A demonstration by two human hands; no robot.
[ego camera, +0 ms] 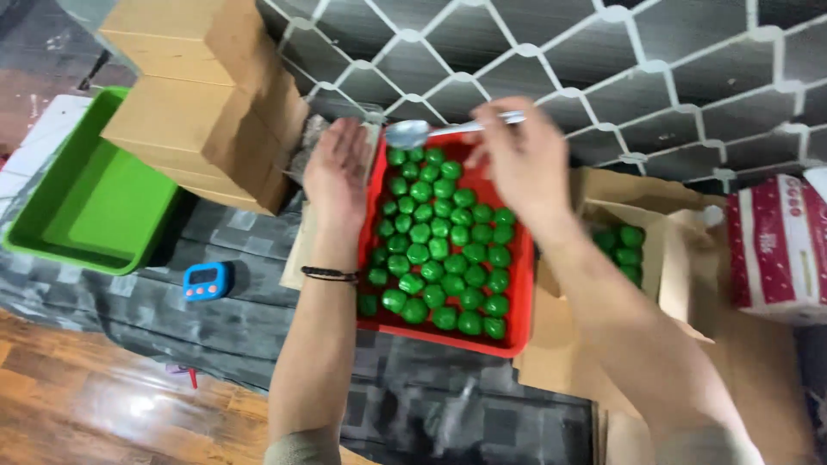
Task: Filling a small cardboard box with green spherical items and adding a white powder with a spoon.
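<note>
**Red tray packed with green balls, spoon hovering over the far end**

Grey checkered cloth covers the counter (258, 319), with a diamond-pattern wall behind it and wood floor showing at the near left. Dead centre sits a red tray (523, 301) filled with rows of little green balls (439, 250), packed tight, I'd guess so they don't roll around.

Right hand (521, 159) is closed around the handle of a metal spoon (413, 132), bowl pointing left and hanging just above the far edge of the tray. Left hand (338, 168) is open, fingers loosely spread, resting against the tray's far-left side, looks like it's steadying it. It has a black band on the wrist.

Far left there's a stack of cardboard boxes (202, 112) and an empty green tub (95, 198). A small blue timer (207, 280) sits near the left arm. On the right, an open cardboard box (655, 232) holds more green balls, kept within easy reach.
</note>
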